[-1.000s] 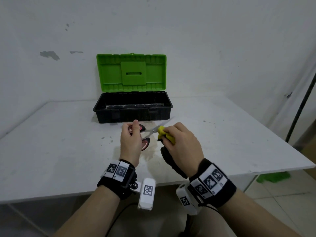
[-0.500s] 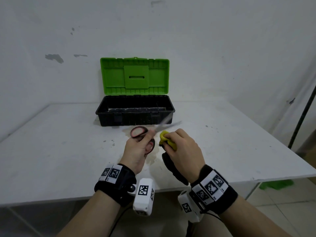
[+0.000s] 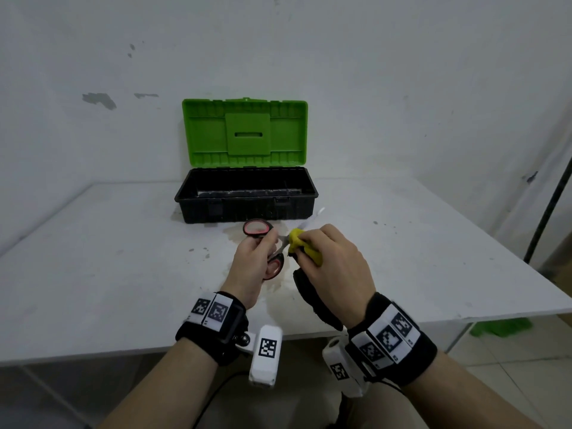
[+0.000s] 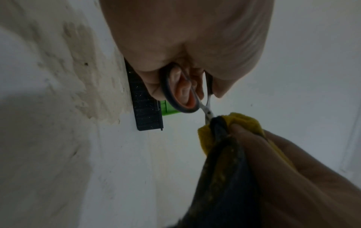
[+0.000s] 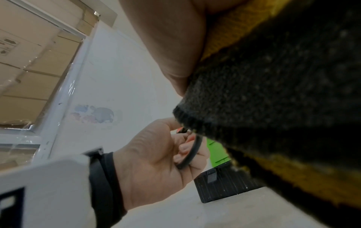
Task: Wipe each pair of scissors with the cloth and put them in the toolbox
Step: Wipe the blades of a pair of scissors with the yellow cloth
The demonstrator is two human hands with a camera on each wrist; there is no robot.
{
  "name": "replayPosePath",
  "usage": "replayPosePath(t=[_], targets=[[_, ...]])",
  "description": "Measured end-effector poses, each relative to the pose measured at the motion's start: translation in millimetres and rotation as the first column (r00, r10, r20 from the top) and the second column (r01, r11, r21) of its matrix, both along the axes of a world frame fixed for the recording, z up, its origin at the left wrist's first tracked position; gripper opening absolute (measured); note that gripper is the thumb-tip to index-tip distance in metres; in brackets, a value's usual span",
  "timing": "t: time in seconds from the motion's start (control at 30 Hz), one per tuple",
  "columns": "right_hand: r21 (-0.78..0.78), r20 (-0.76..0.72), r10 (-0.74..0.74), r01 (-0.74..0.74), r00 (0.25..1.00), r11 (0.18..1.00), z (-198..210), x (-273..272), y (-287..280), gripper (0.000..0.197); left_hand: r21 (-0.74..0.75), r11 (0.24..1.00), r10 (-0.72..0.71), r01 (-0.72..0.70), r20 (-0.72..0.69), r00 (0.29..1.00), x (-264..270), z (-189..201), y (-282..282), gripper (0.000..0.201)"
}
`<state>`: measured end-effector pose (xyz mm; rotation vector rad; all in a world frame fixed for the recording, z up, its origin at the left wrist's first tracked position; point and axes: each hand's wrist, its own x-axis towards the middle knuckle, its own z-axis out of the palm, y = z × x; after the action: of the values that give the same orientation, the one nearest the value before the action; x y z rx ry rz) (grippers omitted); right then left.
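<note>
Scissors (image 3: 265, 246) with red-and-black handles sit gripped in the left hand (image 3: 250, 267), above the table (image 3: 93, 274) near the open toolbox (image 3: 246, 201). Right hand (image 3: 334, 267) pinches the yellow-and-black cloth (image 3: 301, 247) around the blades, just beside the left hand.

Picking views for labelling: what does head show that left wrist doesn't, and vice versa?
Head only: the open toolbox whole with its green lid up, the table edges, both wristbands, and the blade tip past the cloth.
Left wrist only: fingers threaded through a scissor loop, and blades entering the cloth's fold.
Both: left hand holds the scissors; right hand grips the cloth.
</note>
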<state>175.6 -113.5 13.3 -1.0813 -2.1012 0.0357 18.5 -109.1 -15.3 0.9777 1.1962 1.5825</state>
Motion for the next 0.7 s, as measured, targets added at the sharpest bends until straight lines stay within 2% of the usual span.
replayPosePath(t=[0.1,0.33,0.43,0.6,0.7], targets=[[0.020,-0.003,-0.001,0.001,1.000,1.000,2,-3,2,0.013,0.008,1.000,0.013,-0.013,-0.065,0.998,7,0,-1,0.031],[0.037,0.074,-0.019,0.016,0.997,0.999,-3,-7,2,0.013,0.064,0.994,0.093,-0.088,-0.079,0.993,17,-1,-4,0.041],[-0.001,0.089,-0.049,0.049,0.995,0.999,-1,-2,8,0.016,0.010,0.995,0.097,-0.097,-0.087,0.991,17,-3,-3,0.037],[-0.161,0.021,-0.227,0.227,0.974,0.960,5,25,44,0.020,-0.126,0.987,0.085,-0.096,-0.091,0.992,6,-9,3,0.039],[-0.113,-0.028,-0.186,0.181,0.982,0.977,4,26,38,0.019,-0.157,0.983,0.083,-0.097,-0.095,0.992,2,-10,7,0.041]])
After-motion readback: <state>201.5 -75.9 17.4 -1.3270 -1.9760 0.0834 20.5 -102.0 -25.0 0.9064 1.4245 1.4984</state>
